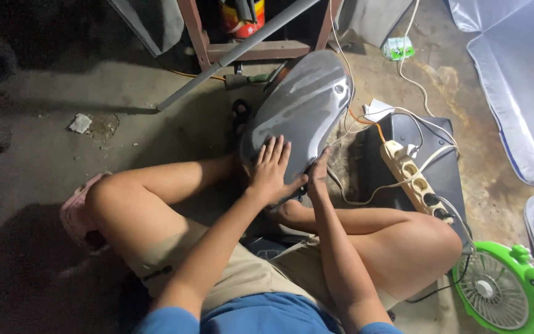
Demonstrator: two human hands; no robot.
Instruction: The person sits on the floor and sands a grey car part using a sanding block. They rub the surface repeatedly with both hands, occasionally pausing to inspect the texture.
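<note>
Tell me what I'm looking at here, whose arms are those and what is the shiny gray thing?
The camera sits on a person's head and looks down, so the arms and bent knees are that person's own. They are sitting on a concrete floor. The left hand lies flat on a shiny gray curved panel, and the right hand touches its edge. Nearby lie a cream power strip with white cables and a small green fan.

Single head-worn view, looking steeply down from close above the seated person's lap; concrete floor (44, 167) fills the frame, knees at left and right.
</note>
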